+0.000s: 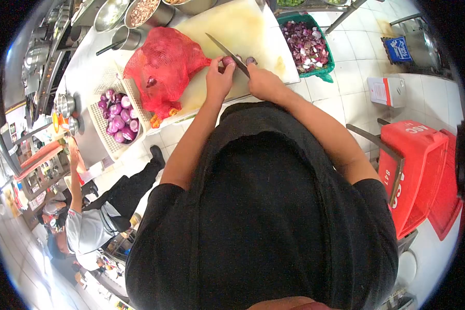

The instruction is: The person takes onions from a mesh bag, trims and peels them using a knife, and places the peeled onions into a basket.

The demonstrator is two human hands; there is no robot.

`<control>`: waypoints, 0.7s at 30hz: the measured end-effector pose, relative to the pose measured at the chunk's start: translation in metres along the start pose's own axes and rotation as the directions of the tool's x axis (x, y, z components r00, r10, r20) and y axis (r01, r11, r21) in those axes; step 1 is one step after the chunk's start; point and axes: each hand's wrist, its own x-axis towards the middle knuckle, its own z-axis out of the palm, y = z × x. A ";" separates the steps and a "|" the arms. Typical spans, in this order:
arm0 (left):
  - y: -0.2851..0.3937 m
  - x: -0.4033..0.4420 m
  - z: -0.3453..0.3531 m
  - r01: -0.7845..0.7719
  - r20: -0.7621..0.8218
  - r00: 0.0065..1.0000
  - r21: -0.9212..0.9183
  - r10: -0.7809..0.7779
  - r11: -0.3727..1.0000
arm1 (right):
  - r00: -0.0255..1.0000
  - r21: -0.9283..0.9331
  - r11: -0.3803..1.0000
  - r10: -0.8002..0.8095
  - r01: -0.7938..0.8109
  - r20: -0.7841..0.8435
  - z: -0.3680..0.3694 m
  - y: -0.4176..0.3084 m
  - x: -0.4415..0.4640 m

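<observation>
My right hand [266,84] grips a kitchen knife [221,47], its blade pointing away and to the left over the white cutting board [227,23]. Close beside the blade, my left hand [219,81] pinches a red onion [228,61] against the board, its fingers partly covering it. Another small piece of onion [251,60] lies just right of the blade. A red mesh bag [163,67] rests on the board's left part, its gathered end near my left fingers. Whether the blade touches the onion, I cannot tell.
Peeled red onions fill a cream basket [114,147] at left. Onion skins lie in a green crate [331,67] on the right. Metal pots [154,23] stand at the back. A red bin [405,139] is at far right. Another person [95,225] works at left.
</observation>
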 end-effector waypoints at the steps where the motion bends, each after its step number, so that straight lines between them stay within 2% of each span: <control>1: 0.002 -0.004 0.000 -0.025 -0.009 1.000 0.033 0.026 0.999 | 1.000 0.004 1.000 -0.003 0.003 0.006 0.002 0.002 -0.001; 4: 0.010 -0.003 0.002 -0.100 -0.034 0.994 0.117 0.105 0.988 | 1.000 0.006 1.000 -0.015 0.015 0.001 0.003 0.007 -0.001; 9: 0.011 0.003 0.006 -0.131 -0.096 0.984 0.170 0.149 0.977 | 1.000 -0.012 1.000 -0.021 0.021 0.014 0.004 0.005 -0.002; 12: 0.008 0.006 0.005 -0.108 -0.097 0.988 0.137 0.122 0.985 | 1.000 -0.017 1.000 -0.022 0.022 0.005 0.002 0.004 -0.003; 15: 0.019 -0.001 0.004 -0.005 -0.144 0.990 0.051 0.012 0.999 | 1.000 -0.015 1.000 -0.006 0.006 0.019 0.001 0.005 -0.002; 18: 0.013 0.003 -0.001 -0.018 -0.129 0.991 0.071 0.027 0.997 | 1.000 -0.002 1.000 -0.004 0.004 0.029 0.001 0.006 -0.002; 21: 0.009 0.005 -0.008 0.068 -0.067 0.994 -0.263 -0.088 0.962 | 0.999 0.051 0.998 -0.039 0.039 0.002 -0.002 0.007 -0.002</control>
